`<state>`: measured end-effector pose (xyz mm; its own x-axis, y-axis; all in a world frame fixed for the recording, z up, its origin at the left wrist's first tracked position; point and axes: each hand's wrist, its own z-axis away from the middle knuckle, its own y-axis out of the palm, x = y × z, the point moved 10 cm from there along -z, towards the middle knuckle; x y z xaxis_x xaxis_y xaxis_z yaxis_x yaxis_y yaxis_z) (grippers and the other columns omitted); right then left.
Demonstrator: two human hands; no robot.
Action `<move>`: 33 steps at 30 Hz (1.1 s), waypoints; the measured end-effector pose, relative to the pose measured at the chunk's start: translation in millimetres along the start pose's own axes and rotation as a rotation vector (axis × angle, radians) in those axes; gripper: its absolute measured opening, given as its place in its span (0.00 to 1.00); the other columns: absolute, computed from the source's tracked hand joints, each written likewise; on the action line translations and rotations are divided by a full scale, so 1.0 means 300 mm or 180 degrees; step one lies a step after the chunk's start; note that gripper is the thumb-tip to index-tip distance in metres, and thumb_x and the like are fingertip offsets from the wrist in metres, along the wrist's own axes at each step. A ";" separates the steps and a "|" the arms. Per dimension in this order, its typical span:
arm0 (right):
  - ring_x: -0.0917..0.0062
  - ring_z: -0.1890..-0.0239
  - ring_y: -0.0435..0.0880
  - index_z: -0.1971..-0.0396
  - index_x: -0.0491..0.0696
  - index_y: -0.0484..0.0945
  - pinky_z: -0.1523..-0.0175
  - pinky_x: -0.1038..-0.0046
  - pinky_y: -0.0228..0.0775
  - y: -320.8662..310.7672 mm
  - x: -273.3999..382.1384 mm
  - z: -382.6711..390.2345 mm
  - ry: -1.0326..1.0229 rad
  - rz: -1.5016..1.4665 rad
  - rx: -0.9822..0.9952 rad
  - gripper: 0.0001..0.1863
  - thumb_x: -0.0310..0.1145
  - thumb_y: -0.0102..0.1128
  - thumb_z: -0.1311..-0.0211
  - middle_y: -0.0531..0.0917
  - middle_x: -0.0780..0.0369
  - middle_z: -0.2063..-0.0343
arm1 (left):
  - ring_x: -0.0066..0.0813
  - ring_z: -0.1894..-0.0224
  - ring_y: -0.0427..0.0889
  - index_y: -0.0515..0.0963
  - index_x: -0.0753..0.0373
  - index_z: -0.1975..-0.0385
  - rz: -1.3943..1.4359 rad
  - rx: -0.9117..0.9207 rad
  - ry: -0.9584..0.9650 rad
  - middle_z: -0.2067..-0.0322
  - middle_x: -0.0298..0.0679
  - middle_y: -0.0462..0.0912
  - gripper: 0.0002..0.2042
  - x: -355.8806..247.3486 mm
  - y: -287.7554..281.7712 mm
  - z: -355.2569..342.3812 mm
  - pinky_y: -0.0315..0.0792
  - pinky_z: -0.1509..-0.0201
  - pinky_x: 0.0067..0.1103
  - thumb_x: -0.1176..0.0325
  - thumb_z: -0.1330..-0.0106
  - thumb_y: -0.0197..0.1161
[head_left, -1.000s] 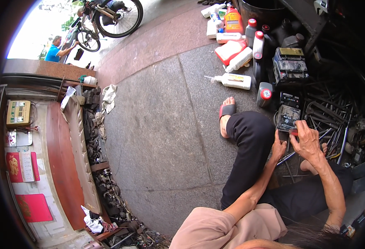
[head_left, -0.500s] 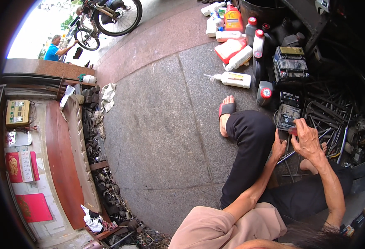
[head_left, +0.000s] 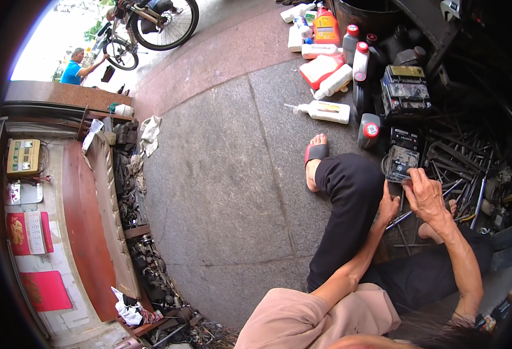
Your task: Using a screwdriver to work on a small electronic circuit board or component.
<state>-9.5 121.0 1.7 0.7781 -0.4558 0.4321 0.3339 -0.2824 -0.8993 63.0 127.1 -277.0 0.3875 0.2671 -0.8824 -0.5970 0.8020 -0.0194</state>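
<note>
A small black battery (head_left: pixel 401 164) with a dusty pale top stands on the floor in front of me. My left hand (head_left: pixel 388 205) is at its near left corner, index finger stretched against the edge and the other fingers curled; whatever lies inside them is hidden. Over the near right corner, my right hand (head_left: pixel 423 192) is closed, its fingers bent down in a pinch at the battery top. What it pinches is covered by the fingers. Directly behind stands another black battery (head_left: pixel 405 137), and a larger one (head_left: pixel 406 90) is farther back.
Loose metal tools and rods (head_left: pixel 457 160) lie heaped to the right. A grey bottle with a red cap (head_left: pixel 370 131) and a white spout bottle (head_left: pixel 326 111) are beyond my knee. At left runs a bench (head_left: pixel 84 232) with parts along its foot. A person (head_left: pixel 73 71) is by bicycles outside.
My right hand has shifted slightly, and the red handle seen in it before is now out of sight. The left hand stays at the battery corner.
</note>
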 end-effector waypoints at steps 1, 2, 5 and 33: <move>0.60 0.77 0.77 0.67 0.42 0.65 0.74 0.65 0.68 0.011 -0.014 0.003 0.0004 0.0006 0.0017 0.13 0.25 0.57 0.53 0.73 0.55 0.72 | 0.41 0.71 0.78 0.42 0.52 0.35 0.0011 0.0003 -0.0014 0.75 0.45 0.77 0.39 0.000 0.002 -0.001 0.70 0.63 0.30 0.73 0.47 0.55; 0.60 0.78 0.76 0.67 0.43 0.65 0.75 0.65 0.67 0.028 -0.045 0.005 0.0066 0.0173 0.0124 0.13 0.26 0.58 0.53 0.73 0.55 0.72 | 0.41 0.72 0.78 0.42 0.52 0.35 0.0036 0.0080 -0.0134 0.75 0.45 0.77 0.39 0.002 0.011 -0.008 0.70 0.63 0.30 0.73 0.47 0.55; 0.60 0.78 0.76 0.66 0.43 0.66 0.75 0.66 0.67 0.027 -0.062 0.015 0.0149 0.0336 0.0180 0.15 0.27 0.58 0.53 0.73 0.54 0.72 | 0.40 0.72 0.78 0.41 0.51 0.35 0.0018 0.0161 -0.0310 0.75 0.45 0.77 0.40 0.003 0.021 0.008 0.70 0.64 0.30 0.74 0.47 0.55; 0.58 0.73 0.77 0.63 0.41 0.67 0.71 0.64 0.69 0.010 -0.035 -0.014 0.0444 0.0173 0.0374 0.17 0.27 0.58 0.55 0.76 0.52 0.69 | 0.24 0.78 0.75 0.39 0.62 0.35 -0.0002 0.0038 0.0110 0.78 0.38 0.77 0.40 -0.018 -0.017 -0.003 0.70 0.71 0.21 0.74 0.47 0.54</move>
<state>-18.9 121.4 -5.4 0.7180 -0.5827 0.3806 0.3597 -0.1575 -0.9197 63.5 121.0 -272.4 0.3633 0.2480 -0.8980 -0.5881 0.8087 -0.0146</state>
